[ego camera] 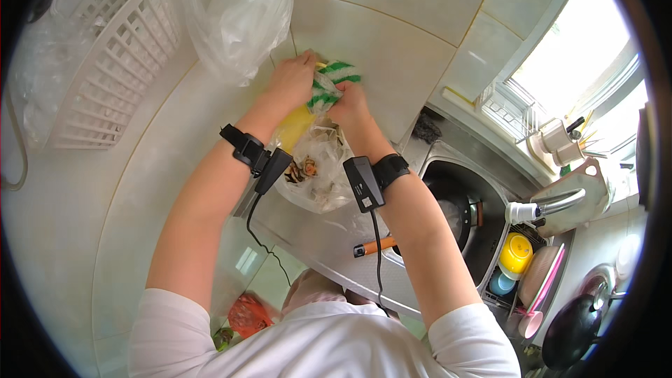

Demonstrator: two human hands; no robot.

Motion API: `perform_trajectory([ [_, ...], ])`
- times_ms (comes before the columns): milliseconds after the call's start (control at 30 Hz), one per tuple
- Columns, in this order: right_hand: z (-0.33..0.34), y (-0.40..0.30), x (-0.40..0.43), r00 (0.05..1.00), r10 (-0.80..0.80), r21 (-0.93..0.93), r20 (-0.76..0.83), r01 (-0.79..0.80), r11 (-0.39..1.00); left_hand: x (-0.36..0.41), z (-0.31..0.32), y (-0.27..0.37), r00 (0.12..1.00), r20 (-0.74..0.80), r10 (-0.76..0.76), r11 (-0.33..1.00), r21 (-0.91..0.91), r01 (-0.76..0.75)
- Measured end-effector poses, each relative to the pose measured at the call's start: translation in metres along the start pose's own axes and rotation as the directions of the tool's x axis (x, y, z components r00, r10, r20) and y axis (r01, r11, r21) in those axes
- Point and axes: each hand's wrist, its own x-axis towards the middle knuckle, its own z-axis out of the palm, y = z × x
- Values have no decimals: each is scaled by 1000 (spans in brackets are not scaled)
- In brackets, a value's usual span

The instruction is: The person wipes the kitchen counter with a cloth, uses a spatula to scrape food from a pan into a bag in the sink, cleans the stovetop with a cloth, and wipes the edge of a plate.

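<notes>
In front of the tiled wall, my left hand (294,80) and my right hand (350,103) hold a green-and-white striped cloth (331,83) between them. The left fingers curl at its upper left edge, where a bit of yellow shows. My right thumb presses on its lower right part. Something yellow (295,127), perhaps a cloth or plastic, is partly behind my left wrist. Below the hands, a clear plastic bag (328,189) sits open on the metal counter with food scraps (302,169) in it.
At right is a black sink (485,252) with a pan inside; its orange-brown handle (375,247) reaches over the counter. A faucet (562,200) and a rack with a yellow bowl (516,253) stand beyond. A white plastic basket (118,71) and a hanging plastic bag (241,16) are at left.
</notes>
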Motion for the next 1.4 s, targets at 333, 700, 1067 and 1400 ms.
perform_trajectory([
  [333,15,-15,-61,989,-56,42,140,51,998,19,-1,-4,984,-175,22,1000,-14,-24],
  [700,-46,-44,-323,819,-542,-30,191,556,830,-17,-69,201,611,231,757,-396,-583,710],
  [1067,-156,62,-560,22,-926,-127,-377,989,75,-160,-55,462,-127,129,983,166,-358,919],
  [1400,-208,173,-661,-408,-679,-257,-610,913,-317,-290,-68,588,-568,66,820,552,-356,754],
])
